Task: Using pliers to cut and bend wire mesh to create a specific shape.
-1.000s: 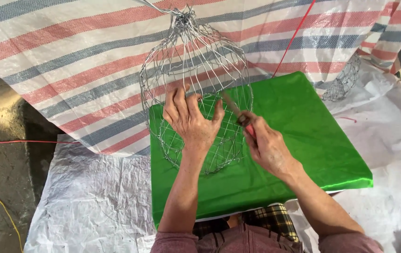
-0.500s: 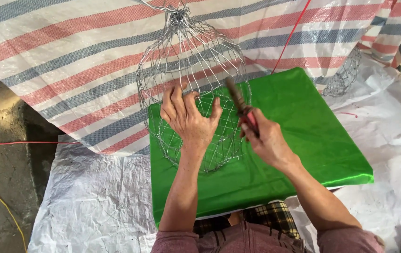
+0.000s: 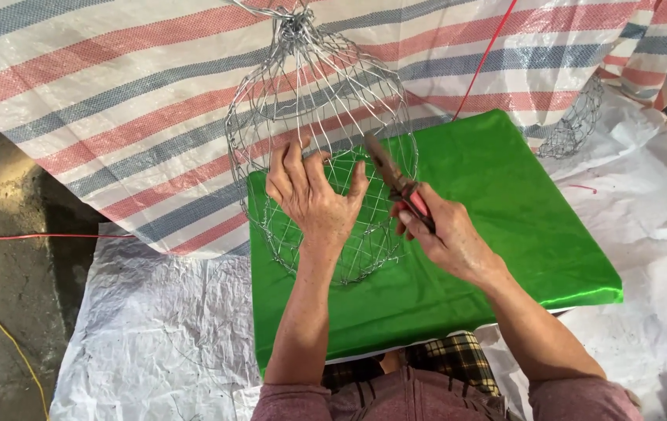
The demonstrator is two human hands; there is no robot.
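Wire cage (image 3: 325, 117) is stood on the green surface (image 3: 505, 203), in front of a striped sheet (image 3: 115, 101) | left hand (image 3: 310, 195) is spread flat on its wires | pliers (image 3: 396, 183) are held tight in the closed right hand (image 3: 446, 238), tips touching the cage.

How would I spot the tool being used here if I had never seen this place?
Find the bright green board lying on white sheeting. At its far left edge a rounded wire cage is steadied by the left hand. Just right of that, the right hand grips pliers: the only dark, solid tool, with red handles, its tip pointing at the wires.
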